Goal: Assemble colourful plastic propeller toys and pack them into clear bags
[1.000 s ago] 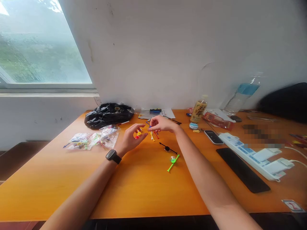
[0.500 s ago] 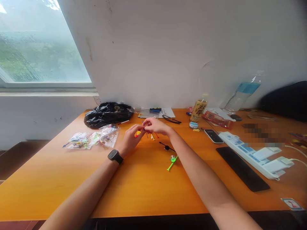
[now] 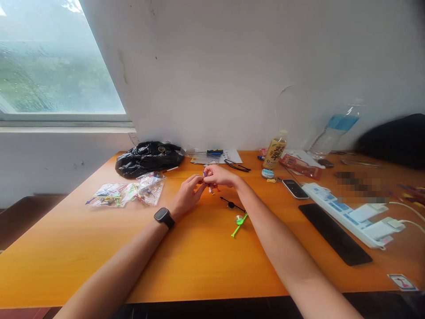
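My left hand (image 3: 186,195), with a black watch on the wrist, and my right hand (image 3: 219,176) meet fingertip to fingertip above the table. Closed in a pinch, both hold a small purple-blue plastic piece (image 3: 204,174), mostly covered by the fingers. A thin dark stick (image 3: 211,189) shows just below them. Near my right forearm lies a black plastic arrow (image 3: 230,204) with a round middle. Closer to me is a bright green plastic arrow (image 3: 237,227) with a clear suction cup (image 3: 238,219).
Clear packets of colourful parts (image 3: 111,195) lie left, before a black plastic bag (image 3: 149,158). Glasses (image 3: 237,165) rest behind my right hand. On the right are a drink bottle (image 3: 275,151), a phone (image 3: 295,189), a power strip (image 3: 345,215) and a black slab (image 3: 335,234).
My left hand has shifted right, with its fingers closer to my right hand's. Yellow and red bits seen earlier by the left fingers no longer show. The purple-blue piece shows more clearly.
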The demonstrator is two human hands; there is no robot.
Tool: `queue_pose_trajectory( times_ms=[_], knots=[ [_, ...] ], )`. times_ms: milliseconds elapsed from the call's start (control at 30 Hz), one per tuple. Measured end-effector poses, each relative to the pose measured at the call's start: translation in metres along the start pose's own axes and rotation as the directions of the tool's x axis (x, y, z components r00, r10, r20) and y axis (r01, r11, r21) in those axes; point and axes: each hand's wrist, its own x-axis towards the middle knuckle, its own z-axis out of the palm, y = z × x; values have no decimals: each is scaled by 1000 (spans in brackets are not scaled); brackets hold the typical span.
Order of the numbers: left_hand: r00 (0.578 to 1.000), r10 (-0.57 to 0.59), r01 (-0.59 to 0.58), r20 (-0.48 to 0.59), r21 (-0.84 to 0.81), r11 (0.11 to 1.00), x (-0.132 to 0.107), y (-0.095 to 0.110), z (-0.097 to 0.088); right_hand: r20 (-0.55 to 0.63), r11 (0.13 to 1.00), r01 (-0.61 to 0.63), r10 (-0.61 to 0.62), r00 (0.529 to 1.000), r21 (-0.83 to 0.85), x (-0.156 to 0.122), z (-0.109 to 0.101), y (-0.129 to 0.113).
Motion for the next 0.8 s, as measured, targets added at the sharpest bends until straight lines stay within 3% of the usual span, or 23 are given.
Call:
queue_pose_trajectory(
  times_ms=[200,400,533,633,733,800],
  knots=[
    [999,-36,36,1,7,999,0,-3,-5,-133,991,-64,48,990,-119,-1,-16,4],
    [987,12,-31,163,118,992,-2,-7,-4,-174,913,-288,246,954,-290,-11,-42,10],
    [984,2,-43,176,234,971,-2,-9,-6,-141,835,-396,370,918,-382,-24,-54,2],
    [987,18,-69,162,318,945,-2,-10,-7,-6,768,-417,475,880,-485,-33,-56,-12],
    [993,25,-70,114,412,908,-4,-9,-6,220,704,-374,598,771,-604,-37,-48,-22],
    [995,14,-57,98,448,892,-5,-6,-6,286,691,-377,643,710,-617,-36,-41,-23]
  ],
)
